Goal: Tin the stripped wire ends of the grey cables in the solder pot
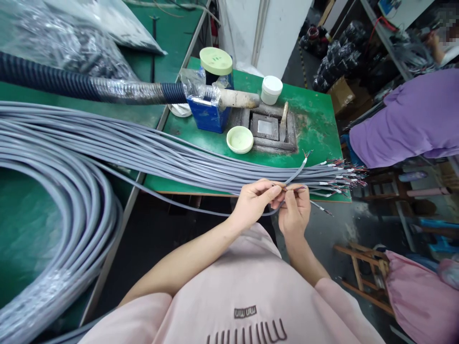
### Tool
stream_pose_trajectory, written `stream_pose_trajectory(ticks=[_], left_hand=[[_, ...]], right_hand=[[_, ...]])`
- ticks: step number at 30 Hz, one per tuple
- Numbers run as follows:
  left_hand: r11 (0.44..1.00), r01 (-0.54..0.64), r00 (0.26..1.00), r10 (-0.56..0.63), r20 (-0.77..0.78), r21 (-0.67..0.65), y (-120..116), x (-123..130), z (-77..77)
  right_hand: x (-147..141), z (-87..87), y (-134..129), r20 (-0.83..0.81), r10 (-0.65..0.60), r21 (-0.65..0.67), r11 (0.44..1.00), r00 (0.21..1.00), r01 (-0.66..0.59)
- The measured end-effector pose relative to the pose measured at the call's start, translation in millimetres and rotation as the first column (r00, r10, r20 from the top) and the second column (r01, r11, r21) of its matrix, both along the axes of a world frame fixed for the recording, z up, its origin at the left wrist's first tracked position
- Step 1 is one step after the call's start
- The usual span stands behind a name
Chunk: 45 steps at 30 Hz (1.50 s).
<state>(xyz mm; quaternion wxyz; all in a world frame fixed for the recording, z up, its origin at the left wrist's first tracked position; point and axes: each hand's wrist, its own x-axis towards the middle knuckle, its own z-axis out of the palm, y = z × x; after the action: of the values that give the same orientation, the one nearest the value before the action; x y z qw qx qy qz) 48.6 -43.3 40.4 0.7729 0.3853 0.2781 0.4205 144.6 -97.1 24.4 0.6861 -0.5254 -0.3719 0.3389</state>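
Observation:
My left hand point(256, 198) and my right hand point(296, 210) meet at the bench's front edge, each closed in a pinch. Between their fingertips are thin dark wires point(284, 188); exactly which strands each hand grips is partly hidden. A single grey cable point(201, 210) sags below the bundle and runs to my hands. Just behind the fingers, a grey cable end point(297, 171) bends upward, its coloured wires splayed. The large bundle of grey cables point(201, 165) lies beyond my hands, with stripped, coloured wire ends point(344, 172) at the right.
A solder pot point(265, 128) with a scraper point(284, 122) is set in the green bench point(311, 119). Around it stand a pale green dish point(240, 140), a white tub point(271, 90) and a blue box point(210, 117). A ribbed hose point(136, 91) crosses from the left. A person in purple point(409, 114) is at right.

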Motion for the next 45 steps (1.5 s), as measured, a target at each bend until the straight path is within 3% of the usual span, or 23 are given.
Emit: stream_pose_trajectory(ticks=[5, 9, 18, 30, 42, 45], left_hand=[[0.992, 0.036, 0.998, -0.03, 0.05, -0.121, 1, -1, -4.6], [0.989, 0.049, 0.997, -0.04, 0.065, -0.138, 0, -3, -3.8], [0.998, -0.055, 0.998, 0.056, 0.021, -0.037, 1, -6, -2.0], [0.967, -0.03, 0.993, 0.057, 0.099, -0.252, 6, -5, -8.1], [0.957, -0.041, 0.994, 0.069, 0.089, -0.289, 9, -3, -10.6], [0.975, -0.067, 0.996, 0.079, 0.05, -0.213, 7, -6, -11.7]], right_hand=[[7, 0.0, -4, 0.076, 0.068, -0.002, 0.998, 0.995, -0.069], [11, 7.2, -4, 0.153, 0.041, -0.022, 0.999, 0.987, -0.038], [15, 20.7, 3, 0.23, 0.092, -0.15, 0.987, 0.969, -0.058], [13, 22.3, 10, 0.206, 0.129, -0.197, 0.976, 0.97, -0.088], [11, 24.7, 19, 0.283, 0.061, -0.171, 0.985, 0.957, -0.013], [12, 23.9, 22, 0.326, 0.053, -0.163, 0.987, 0.944, 0.001]])
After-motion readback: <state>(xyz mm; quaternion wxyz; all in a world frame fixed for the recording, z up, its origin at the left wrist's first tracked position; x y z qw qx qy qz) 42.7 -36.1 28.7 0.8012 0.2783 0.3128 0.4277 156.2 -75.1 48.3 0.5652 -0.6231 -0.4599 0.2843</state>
